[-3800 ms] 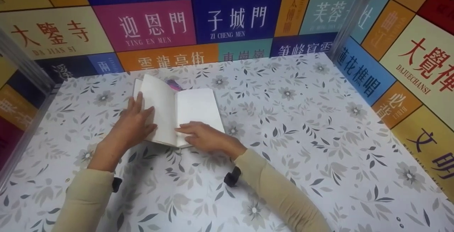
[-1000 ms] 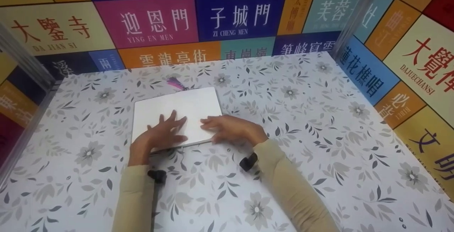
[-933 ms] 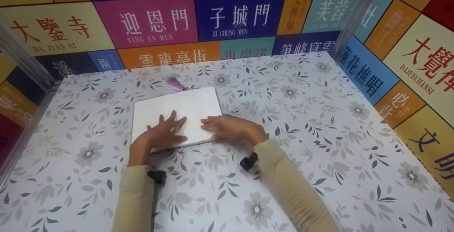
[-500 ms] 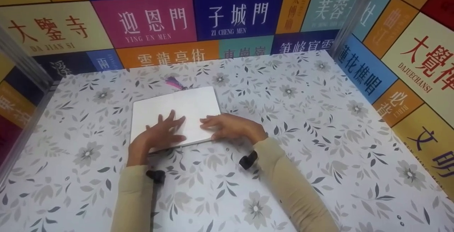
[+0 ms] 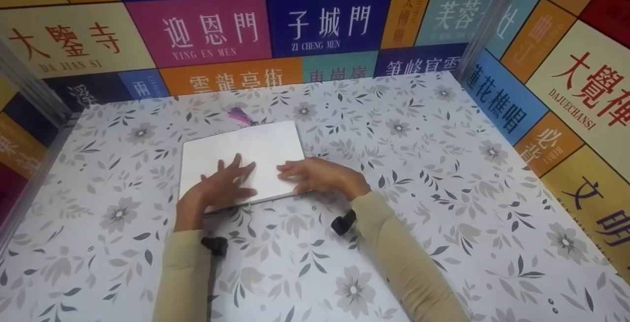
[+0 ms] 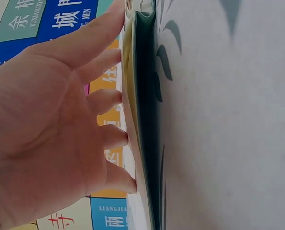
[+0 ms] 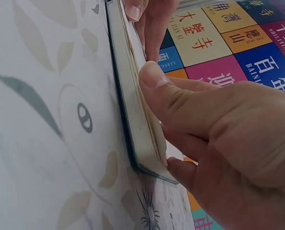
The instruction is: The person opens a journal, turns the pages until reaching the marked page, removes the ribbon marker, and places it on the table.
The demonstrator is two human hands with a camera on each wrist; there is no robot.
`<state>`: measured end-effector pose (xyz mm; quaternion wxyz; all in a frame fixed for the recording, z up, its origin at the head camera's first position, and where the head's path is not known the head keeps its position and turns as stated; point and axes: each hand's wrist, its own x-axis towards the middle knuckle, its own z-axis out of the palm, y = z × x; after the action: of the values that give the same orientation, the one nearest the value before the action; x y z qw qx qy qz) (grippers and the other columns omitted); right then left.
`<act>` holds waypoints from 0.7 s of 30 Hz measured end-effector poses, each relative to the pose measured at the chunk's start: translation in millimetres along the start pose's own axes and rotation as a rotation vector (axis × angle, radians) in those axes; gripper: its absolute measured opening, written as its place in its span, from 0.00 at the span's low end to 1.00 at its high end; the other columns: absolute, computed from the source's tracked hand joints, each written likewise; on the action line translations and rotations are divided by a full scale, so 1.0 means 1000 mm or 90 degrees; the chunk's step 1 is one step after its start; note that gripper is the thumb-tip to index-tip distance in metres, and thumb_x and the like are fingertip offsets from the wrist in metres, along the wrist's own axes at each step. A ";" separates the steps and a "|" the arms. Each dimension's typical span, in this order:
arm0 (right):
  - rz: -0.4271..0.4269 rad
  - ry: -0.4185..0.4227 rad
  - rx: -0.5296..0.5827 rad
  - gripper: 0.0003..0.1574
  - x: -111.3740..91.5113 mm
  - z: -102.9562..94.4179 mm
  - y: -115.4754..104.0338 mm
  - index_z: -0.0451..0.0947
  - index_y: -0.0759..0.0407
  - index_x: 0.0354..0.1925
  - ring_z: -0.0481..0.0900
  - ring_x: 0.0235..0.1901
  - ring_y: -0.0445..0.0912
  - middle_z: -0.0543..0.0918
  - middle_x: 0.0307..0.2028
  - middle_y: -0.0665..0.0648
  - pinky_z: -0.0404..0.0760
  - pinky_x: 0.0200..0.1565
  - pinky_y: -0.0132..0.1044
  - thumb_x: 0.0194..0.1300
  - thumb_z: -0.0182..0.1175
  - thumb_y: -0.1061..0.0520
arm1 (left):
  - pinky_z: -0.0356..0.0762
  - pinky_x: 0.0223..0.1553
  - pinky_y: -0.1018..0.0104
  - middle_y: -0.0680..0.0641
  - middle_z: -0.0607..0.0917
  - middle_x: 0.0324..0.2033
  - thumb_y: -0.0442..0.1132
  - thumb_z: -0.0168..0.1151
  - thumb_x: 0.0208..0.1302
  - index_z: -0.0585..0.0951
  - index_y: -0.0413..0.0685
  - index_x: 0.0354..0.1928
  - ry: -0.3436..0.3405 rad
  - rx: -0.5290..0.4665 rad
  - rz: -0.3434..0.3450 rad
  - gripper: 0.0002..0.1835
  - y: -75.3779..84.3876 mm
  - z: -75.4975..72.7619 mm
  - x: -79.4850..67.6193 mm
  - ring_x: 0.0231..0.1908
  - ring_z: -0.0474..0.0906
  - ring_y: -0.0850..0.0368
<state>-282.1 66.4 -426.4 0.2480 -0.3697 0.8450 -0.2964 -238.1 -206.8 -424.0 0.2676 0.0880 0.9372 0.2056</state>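
Note:
An open notebook [image 5: 270, 140] lies flat on the table, its white pages blank. My left hand [image 5: 216, 186] rests on the left page, fingers spread and the thumb toward the near edge. On the right page, near its lower edge, the fingertips of my right hand [image 5: 320, 177] press down. A dark green cover [image 6: 146, 96] shows beneath the pages in the left wrist view. The right wrist view shows the thick page block [image 7: 135, 103] edge-on, with my thumb and fingertips on top. A purple and pink tassel [image 5: 240, 115] sticks out past the notebook's far edge.
The table [image 5: 315, 263] has a white cover printed with grey flowers and leaves. Panels with coloured Chinese lettering [image 5: 211, 31] stand along the back and the sides. A dark band device [image 5: 215, 246] sits at the left wrist, another [image 5: 343, 222] at the right.
Almost four seconds ago the left-hand pages stood raised under my left hand. They now lie flat, my left hand having moved right, onto them. Over the last second both hands stay still.

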 end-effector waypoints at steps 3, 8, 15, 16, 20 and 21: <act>0.009 0.004 0.016 0.37 0.000 0.001 -0.001 0.71 0.54 0.68 0.54 0.79 0.47 0.64 0.76 0.51 0.48 0.80 0.43 0.62 0.68 0.60 | 0.22 0.68 0.21 0.44 0.29 0.79 0.60 0.53 0.72 0.46 0.67 0.80 -0.001 -0.003 -0.004 0.41 0.000 0.000 0.000 0.76 0.21 0.32; 0.043 0.005 0.058 0.38 -0.001 0.003 -0.001 0.71 0.51 0.69 0.52 0.79 0.46 0.61 0.77 0.47 0.45 0.80 0.44 0.61 0.68 0.60 | 0.22 0.69 0.22 0.45 0.30 0.80 0.62 0.53 0.72 0.47 0.67 0.79 -0.001 -0.012 -0.005 0.41 -0.001 0.001 0.000 0.77 0.21 0.33; 0.042 -0.003 0.044 0.35 -0.003 0.004 0.002 0.71 0.48 0.69 0.50 0.80 0.44 0.60 0.77 0.45 0.44 0.80 0.44 0.64 0.65 0.59 | 0.24 0.69 0.21 0.44 0.30 0.80 0.62 0.51 0.72 0.45 0.66 0.80 -0.002 0.011 -0.001 0.41 -0.002 0.003 0.001 0.77 0.23 0.32; 0.038 -0.003 0.044 0.35 -0.003 0.004 0.002 0.71 0.49 0.69 0.51 0.79 0.44 0.60 0.77 0.45 0.45 0.80 0.44 0.64 0.65 0.59 | 0.25 0.68 0.20 0.43 0.31 0.80 0.62 0.51 0.72 0.46 0.65 0.80 0.002 0.013 0.005 0.41 -0.002 0.003 0.001 0.77 0.23 0.31; 0.021 -0.003 0.036 0.34 -0.003 0.002 0.002 0.72 0.51 0.68 0.52 0.79 0.45 0.61 0.77 0.46 0.47 0.80 0.42 0.65 0.65 0.60 | 0.27 0.66 0.17 0.40 0.32 0.80 0.60 0.53 0.72 0.47 0.63 0.80 0.017 0.014 0.021 0.41 -0.001 0.002 0.001 0.76 0.24 0.29; 0.020 -0.004 0.040 0.33 -0.004 0.002 0.002 0.72 0.51 0.68 0.52 0.79 0.45 0.61 0.77 0.46 0.48 0.80 0.42 0.65 0.64 0.60 | 0.27 0.66 0.17 0.40 0.33 0.80 0.60 0.53 0.72 0.48 0.62 0.80 0.021 0.013 0.024 0.41 -0.001 0.002 0.000 0.76 0.24 0.28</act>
<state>-279.4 69.4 -428.4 0.2665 -0.3493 0.8402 -0.3179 -237.7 -207.2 -426.0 0.2474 0.1052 0.9416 0.2026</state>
